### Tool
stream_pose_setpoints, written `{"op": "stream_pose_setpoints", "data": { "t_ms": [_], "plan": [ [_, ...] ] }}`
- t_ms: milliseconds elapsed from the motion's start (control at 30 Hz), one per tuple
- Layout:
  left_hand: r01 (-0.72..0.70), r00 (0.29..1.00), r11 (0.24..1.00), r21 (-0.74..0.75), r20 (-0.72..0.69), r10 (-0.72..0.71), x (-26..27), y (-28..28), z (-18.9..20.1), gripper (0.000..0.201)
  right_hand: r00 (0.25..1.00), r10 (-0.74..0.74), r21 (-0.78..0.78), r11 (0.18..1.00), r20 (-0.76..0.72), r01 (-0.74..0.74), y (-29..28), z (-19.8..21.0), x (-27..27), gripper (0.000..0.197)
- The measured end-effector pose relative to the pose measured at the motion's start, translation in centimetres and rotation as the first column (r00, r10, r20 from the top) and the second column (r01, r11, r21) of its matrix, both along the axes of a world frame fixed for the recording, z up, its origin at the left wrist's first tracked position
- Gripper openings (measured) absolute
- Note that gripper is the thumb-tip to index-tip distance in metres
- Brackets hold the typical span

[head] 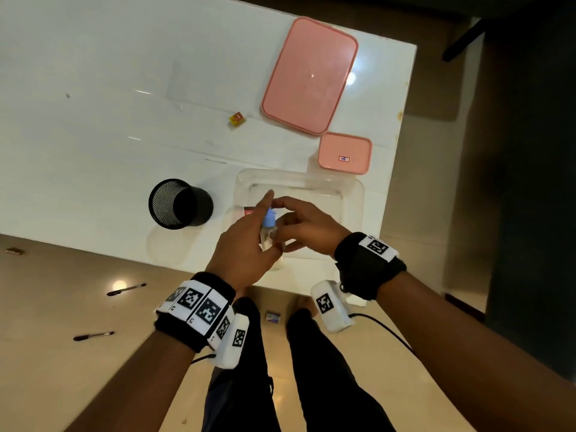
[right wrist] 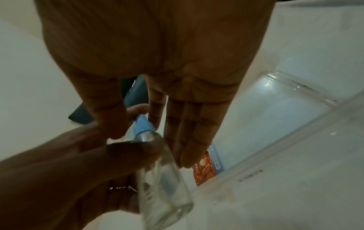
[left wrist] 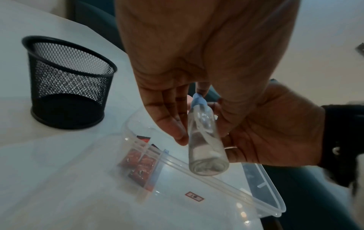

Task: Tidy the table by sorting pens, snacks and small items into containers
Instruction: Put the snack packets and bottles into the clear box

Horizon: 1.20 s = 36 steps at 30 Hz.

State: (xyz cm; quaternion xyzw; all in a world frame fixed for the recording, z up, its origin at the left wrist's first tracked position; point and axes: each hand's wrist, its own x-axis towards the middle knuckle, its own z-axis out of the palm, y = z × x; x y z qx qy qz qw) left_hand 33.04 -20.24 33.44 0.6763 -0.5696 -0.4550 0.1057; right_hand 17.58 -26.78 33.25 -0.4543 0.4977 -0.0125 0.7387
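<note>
Holding a clear bottle (head: 268, 231) between both hands over the clear container (head: 355, 194); snack packet (left wrist: 140, 161) inside, pens (head: 126, 289) on floor remain.

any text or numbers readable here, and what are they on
"18": sticker on the small pink lid; handwritten, so the reading is uncertain.
Red-framed sticker on the clear container: characters too blurred to read.
Red snack packet in the container: print too blurred.
Black-and-white marker squares on the wristbands: patterns, not text.

Two pink lids (head: 309, 75), one mesh cup (head: 180, 203), one clear tub (head: 355, 194), two pens (head: 126, 289).
</note>
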Motion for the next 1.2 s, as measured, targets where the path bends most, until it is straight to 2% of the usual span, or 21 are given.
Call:
{"op": "stream_pose_setpoints", "data": {
  "t_ms": [67, 133, 200, 267, 367, 500, 600, 767, 1000, 1133, 1200],
  "plan": [
    [0.003, 0.999, 1.000, 0.008, -0.033, -0.003, -0.7, -0.3, -0.4, 0.097, 0.999, 0.017, -0.093, 0.996, -0.029, -0.019, 0.3, 0.2, -0.4, 0.051],
    [-0.050, 0.997, 0.999, -0.001, -0.067, 0.050, -0.8, -0.5, -0.7, 0.105, 0.986, 0.008, -0.223, 0.974, -0.164, -0.045, 0.1, -0.5, -0.8, 0.052],
    [-0.153, 0.988, 0.987, -0.045, -0.031, 0.152, -0.2, -0.6, -0.9, 0.107, 0.967, -0.075, -0.222, 0.975, -0.242, 0.020, -0.5, -2.0, -1.1, 0.055],
    [-0.274, 0.959, 0.956, -0.106, 0.042, 0.280, 0.9, -0.4, -1.4, 0.098, 0.944, -0.112, -0.198, 0.979, -0.311, 0.051, -1.2, -3.7, -1.2, 0.061],
    [-0.359, 0.923, 0.918, -0.166, 0.081, 0.376, 2.5, 0.0, -2.3, 0.079, 0.908, -0.043, -0.190, 0.981, -0.416, -0.040, -1.7, -5.6, -1.0, 0.061],
    [-0.294, 0.947, 0.953, -0.074, 0.115, 0.301, 3.6, 0.3, -3.5, 0.067, 0.849, 0.123, -0.232, 0.933, -0.514, -0.276, -1.5, -6.3, 0.1, 0.057],
    [-0.296, 0.949, 0.955, -0.022, 0.107, 0.297, 3.8, 0.4, -4.1, 0.067, 0.808, 0.169, -0.258, 0.894, -0.564, -0.367, -1.2, -6.7, 0.5, 0.056],
    [-0.286, 0.952, 0.958, -0.007, 0.113, 0.285, 4.0, 0.1, -4.6, 0.069, 0.805, 0.168, -0.239, 0.903, -0.569, -0.357, -1.1, -6.7, 0.3, 0.053],
    [-0.260, 0.963, 0.963, 0.066, 0.090, 0.254, 4.5, -0.7, -4.0, 0.070, 0.806, 0.177, -0.192, 0.922, -0.565, -0.337, -0.6, -6.0, 1.4, 0.072],
    [-0.217, 0.975, 0.971, 0.097, 0.069, 0.211, 4.9, -1.2, -4.1, 0.077, 0.797, 0.152, -0.216, 0.918, -0.584, -0.333, -0.1, -6.1, 2.7, 0.071],
    [-0.202, 0.979, 0.972, 0.120, 0.053, 0.197, 5.0, -1.5, -4.0, 0.081, 0.808, 0.120, -0.201, 0.938, -0.576, -0.282, 0.0, -6.3, 2.9, 0.073]
  ]
}}
